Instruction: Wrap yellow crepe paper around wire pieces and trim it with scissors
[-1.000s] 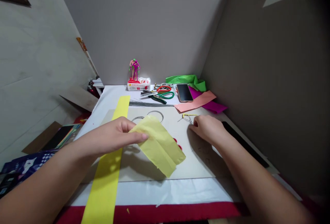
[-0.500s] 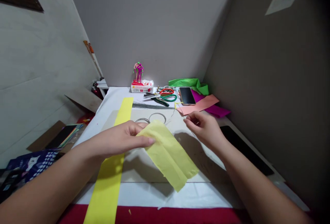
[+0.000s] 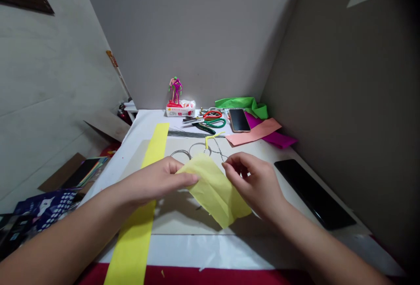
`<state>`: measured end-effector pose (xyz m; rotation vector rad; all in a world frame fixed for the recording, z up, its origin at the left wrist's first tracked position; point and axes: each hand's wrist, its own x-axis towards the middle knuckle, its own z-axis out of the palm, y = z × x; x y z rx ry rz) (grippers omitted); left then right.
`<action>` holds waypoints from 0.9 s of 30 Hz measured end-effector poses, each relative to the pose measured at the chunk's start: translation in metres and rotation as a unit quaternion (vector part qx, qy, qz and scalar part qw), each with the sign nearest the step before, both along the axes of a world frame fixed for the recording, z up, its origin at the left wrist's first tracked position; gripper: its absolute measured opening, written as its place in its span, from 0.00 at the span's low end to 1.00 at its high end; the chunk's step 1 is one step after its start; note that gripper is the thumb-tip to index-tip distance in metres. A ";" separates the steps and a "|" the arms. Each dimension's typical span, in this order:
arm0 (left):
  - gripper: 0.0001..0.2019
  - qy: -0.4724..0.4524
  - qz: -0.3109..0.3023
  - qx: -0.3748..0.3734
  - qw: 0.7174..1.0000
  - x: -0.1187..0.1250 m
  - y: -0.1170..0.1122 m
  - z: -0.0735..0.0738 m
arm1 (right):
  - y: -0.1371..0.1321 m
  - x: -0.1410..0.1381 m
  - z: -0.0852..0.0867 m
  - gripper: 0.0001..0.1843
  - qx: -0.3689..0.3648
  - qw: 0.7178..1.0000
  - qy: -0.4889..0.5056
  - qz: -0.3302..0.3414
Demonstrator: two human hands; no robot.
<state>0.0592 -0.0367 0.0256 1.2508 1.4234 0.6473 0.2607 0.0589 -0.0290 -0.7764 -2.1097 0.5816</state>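
Left hand (image 3: 152,181) and right hand (image 3: 254,184) pinch narrowly above the white-covered table (image 3: 203,250), a long yellow paper strip (image 3: 138,228) lying left, gripping between them a folded pale-yellow tissue sheet (image 3: 213,193), just nearer than thin silver wire loops (image 3: 190,149).

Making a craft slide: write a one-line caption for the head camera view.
Left hand and right hand hold folded yellow paper beside wire rings and a long yellow strip.

Worn on the head, looking forward and down, close above a white-covered table (image 3: 203,250), left hand (image 3: 157,180) and right hand (image 3: 254,184) low in frame
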 end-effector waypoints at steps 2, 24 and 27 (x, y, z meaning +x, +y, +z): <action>0.16 -0.015 0.007 -0.005 1.000 0.002 0.001 -0.003 | 0.003 0.001 0.000 0.05 -0.022 1.000 -0.004 -0.017; 0.08 -0.237 0.137 -0.010 0.962 0.004 0.022 -0.036 | 0.011 0.002 -0.005 0.11 -0.148 0.984 0.089 0.032; 0.08 -0.239 0.149 -0.027 0.959 0.005 0.022 -0.037 | 0.017 0.002 -0.006 0.10 -0.197 0.972 0.125 0.032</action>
